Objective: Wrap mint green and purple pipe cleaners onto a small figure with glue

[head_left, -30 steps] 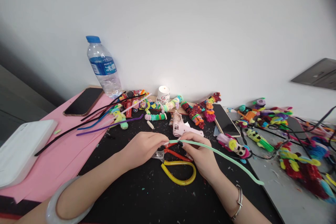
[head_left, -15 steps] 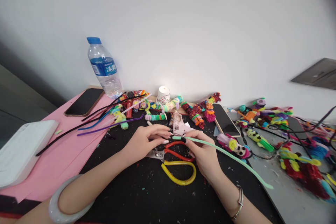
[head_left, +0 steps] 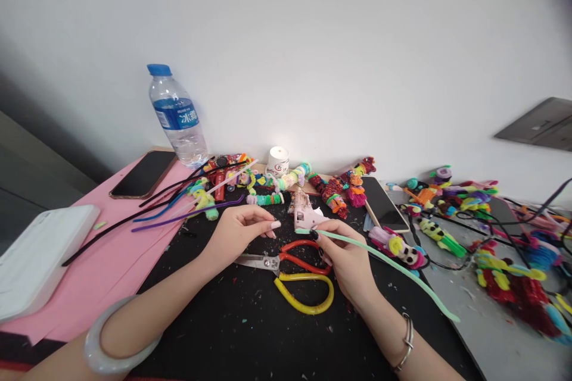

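My right hand (head_left: 346, 253) pinches a mint-green pipe cleaner (head_left: 397, 257) near one end, between thumb and forefinger. The long rest of it trails right over the black mat (head_left: 214, 327). To the left of that end, my left hand (head_left: 241, 235) is closed in a pinch, apart from the pipe cleaner; whether anything tiny is between its fingertips I cannot make out. Below and between the hands lie scissors (head_left: 286, 274) with one red and one yellow handle loop. Just behind the pipe cleaner's end rests a pale pink glue gun (head_left: 308, 214), partly hidden by my right hand.
Behind are a leaning water bottle (head_left: 176, 119), a paper cup (head_left: 279, 161) and several colourful pipe-cleaner figures (head_left: 335, 196). Phones lie left (head_left: 143, 174) and right (head_left: 388, 205). Loose pipe cleaners (head_left: 192, 214) and a white box (head_left: 44, 256) are at left. More figures (head_left: 513, 286) and dark cables cover the right.
My left hand has moved left, away from the end of the pipe cleaner, and its fingertips have come together in a pinch. My right hand still holds the pipe cleaner, its end slightly higher.
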The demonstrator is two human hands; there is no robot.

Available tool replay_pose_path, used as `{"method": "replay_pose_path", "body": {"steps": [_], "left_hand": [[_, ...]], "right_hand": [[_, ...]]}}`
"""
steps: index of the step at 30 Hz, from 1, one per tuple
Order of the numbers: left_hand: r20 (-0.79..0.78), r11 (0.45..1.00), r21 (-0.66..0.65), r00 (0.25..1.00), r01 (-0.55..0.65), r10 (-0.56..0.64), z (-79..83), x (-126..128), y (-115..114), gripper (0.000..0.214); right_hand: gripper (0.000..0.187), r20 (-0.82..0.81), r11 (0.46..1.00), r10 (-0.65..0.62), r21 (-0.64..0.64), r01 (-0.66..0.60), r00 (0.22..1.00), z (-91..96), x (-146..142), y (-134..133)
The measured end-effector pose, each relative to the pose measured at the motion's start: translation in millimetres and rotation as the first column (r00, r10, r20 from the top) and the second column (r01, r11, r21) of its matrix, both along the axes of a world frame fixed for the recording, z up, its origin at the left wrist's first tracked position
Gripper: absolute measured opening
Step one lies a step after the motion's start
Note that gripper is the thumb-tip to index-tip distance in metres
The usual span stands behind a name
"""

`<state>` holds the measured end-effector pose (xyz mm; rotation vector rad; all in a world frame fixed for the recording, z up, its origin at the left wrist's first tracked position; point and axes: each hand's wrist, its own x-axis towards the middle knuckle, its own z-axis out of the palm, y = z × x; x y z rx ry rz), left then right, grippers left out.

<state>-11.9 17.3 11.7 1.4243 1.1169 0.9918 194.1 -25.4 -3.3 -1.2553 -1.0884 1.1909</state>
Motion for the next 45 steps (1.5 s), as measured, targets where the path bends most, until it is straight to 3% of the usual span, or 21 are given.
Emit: {"method": "replay_pose_path", "body": {"steps": [11, 28, 38, 45], "left_hand": [[-0.040, 0.993, 0.054, 0.993, -0.106, 0.108, -3.4, -4, 5, 0.016], [0.129, 0.991, -0.119, 0.988, -0.068, 0.083, -4.7, -2, 5, 0.025], [0.137, 0.997, -0.022, 0.987, -0.080, 0.082, -7.8, -3, 7, 0.026], [0.027, 0.998, 0.008, 0.998, -0.061, 0.061, -9.0, -5, 6, 0.028]], "right_hand": [[0.013, -0.011, 1.000, -0.021, -0.021, 0.021, 1.000, 3.0, -2, 0], [0.010, 0.000, 1.000, -0.022, -0.007, 0.022, 1.000, 1.3, -1, 0], [0.010, -0.011, 1.000, -0.010, 0.006, 0.010, 1.000, -0.1, 0, 0], [0.010, 0.000, 1.000, -0.006, 0.000, 0.006, 1.000, 0.3, 0, 0]]}}
